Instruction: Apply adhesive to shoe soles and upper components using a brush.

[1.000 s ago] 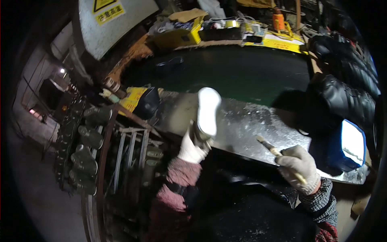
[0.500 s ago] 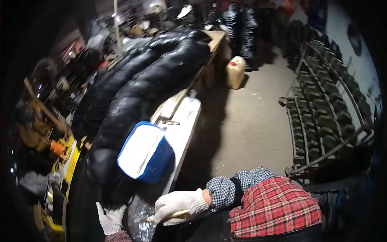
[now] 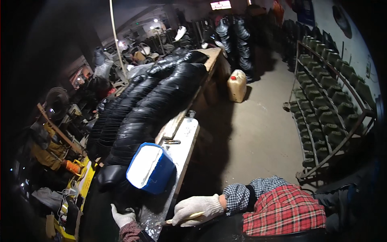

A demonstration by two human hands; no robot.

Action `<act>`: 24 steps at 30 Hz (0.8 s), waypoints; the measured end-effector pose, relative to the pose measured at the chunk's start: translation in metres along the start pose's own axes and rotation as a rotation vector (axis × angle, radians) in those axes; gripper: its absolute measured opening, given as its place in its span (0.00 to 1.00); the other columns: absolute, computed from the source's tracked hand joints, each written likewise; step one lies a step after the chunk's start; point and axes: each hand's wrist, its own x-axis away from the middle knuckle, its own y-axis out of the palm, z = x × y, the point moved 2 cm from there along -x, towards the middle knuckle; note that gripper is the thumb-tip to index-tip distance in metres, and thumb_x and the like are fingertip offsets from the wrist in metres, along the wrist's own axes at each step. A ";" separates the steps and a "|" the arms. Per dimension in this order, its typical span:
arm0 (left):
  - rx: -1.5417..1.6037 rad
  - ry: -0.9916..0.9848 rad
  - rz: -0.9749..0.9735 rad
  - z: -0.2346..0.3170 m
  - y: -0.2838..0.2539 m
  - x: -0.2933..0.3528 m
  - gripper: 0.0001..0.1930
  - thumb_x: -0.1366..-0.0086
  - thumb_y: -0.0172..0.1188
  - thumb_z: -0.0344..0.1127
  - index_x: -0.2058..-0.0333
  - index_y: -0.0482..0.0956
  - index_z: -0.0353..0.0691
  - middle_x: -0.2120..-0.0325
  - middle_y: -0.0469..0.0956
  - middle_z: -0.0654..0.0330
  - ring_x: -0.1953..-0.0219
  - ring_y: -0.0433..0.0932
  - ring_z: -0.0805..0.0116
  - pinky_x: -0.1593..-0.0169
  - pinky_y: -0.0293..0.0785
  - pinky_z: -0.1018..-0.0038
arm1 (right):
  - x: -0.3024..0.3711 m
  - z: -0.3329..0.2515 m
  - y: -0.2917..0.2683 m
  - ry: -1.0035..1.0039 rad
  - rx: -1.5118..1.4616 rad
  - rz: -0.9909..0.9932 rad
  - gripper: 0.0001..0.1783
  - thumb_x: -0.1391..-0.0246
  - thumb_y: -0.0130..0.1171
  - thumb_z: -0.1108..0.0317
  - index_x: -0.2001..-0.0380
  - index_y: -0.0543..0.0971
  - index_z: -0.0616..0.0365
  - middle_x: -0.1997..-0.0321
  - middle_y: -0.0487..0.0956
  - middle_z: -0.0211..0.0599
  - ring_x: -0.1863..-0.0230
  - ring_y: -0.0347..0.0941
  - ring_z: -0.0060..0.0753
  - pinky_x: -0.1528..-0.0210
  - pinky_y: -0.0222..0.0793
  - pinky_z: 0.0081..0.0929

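My right hand, in a white knit glove, is closed round the pale handle of a brush. The brush end is over the near, white-spattered part of a narrow board. To its left, my left hand, also gloved, has its thumb apart from the curled fingers. Deep shadow hides whether it touches anything black. Ahead of the hands stands a blue cut-open plastic container with a white inside. Beside it, long rows of nested black pieces lie on the bench, the nearest piece close to my left hand.
A small metal tool lies on the board beyond the container. On the floor stands a yellowish jug with a red cap. At right is a slanted rack of dark green moulds. A fan and a yellow frame are at left.
The view has tilted up, so the bench, container and rack sit lower in the picture. Both hands appear farther right. The right hand still holds the brush.
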 end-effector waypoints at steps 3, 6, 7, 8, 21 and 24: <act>-0.038 0.061 -0.050 0.020 -0.042 -0.030 0.16 0.40 0.64 0.47 0.63 0.82 0.40 0.61 0.81 0.58 0.65 0.79 0.64 0.59 0.78 0.69 | -0.002 -0.008 0.005 0.065 -0.021 -0.069 0.13 0.43 0.61 0.68 0.54 0.77 0.55 0.58 0.77 0.42 0.56 0.75 0.45 0.54 0.73 0.37; 0.175 0.237 -0.178 0.058 -0.036 0.049 0.20 0.41 0.65 0.44 0.60 0.80 0.30 0.62 0.81 0.53 0.62 0.80 0.60 0.52 0.78 0.63 | -0.004 0.000 0.009 0.059 -0.028 -0.070 0.13 0.42 0.60 0.68 0.54 0.77 0.55 0.57 0.78 0.41 0.55 0.75 0.45 0.53 0.73 0.37; 0.008 0.546 0.011 0.079 -0.033 0.092 0.18 0.40 0.63 0.39 0.57 0.79 0.31 0.61 0.81 0.52 0.61 0.80 0.60 0.52 0.77 0.65 | -0.005 0.004 0.013 0.098 -0.042 -0.096 0.13 0.42 0.60 0.68 0.53 0.77 0.55 0.57 0.78 0.41 0.54 0.75 0.45 0.52 0.73 0.37; -0.168 0.845 0.215 0.099 -0.033 0.133 0.16 0.39 0.62 0.35 0.54 0.78 0.32 0.61 0.80 0.52 0.60 0.80 0.61 0.52 0.76 0.66 | -0.008 0.008 0.018 0.088 -0.060 -0.101 0.14 0.42 0.60 0.67 0.53 0.76 0.56 0.57 0.78 0.41 0.55 0.76 0.44 0.53 0.73 0.36; -1.438 0.318 -0.329 0.137 -0.143 0.203 0.23 0.43 0.64 0.34 0.50 0.75 0.30 0.55 0.78 0.49 0.54 0.78 0.58 0.50 0.76 0.64 | -0.088 0.029 0.009 0.303 -0.188 -0.037 0.13 0.43 0.60 0.67 0.55 0.79 0.59 0.57 0.78 0.40 0.56 0.75 0.35 0.53 0.72 0.30; -1.805 0.793 -0.192 0.155 -0.143 0.208 0.34 0.50 0.69 0.34 0.43 0.68 0.36 0.45 0.70 0.46 0.44 0.72 0.51 0.43 0.71 0.63 | -0.100 0.039 -0.050 0.421 -0.121 0.475 0.16 0.41 0.60 0.66 0.54 0.78 0.66 0.53 0.79 0.43 0.54 0.78 0.31 0.50 0.73 0.25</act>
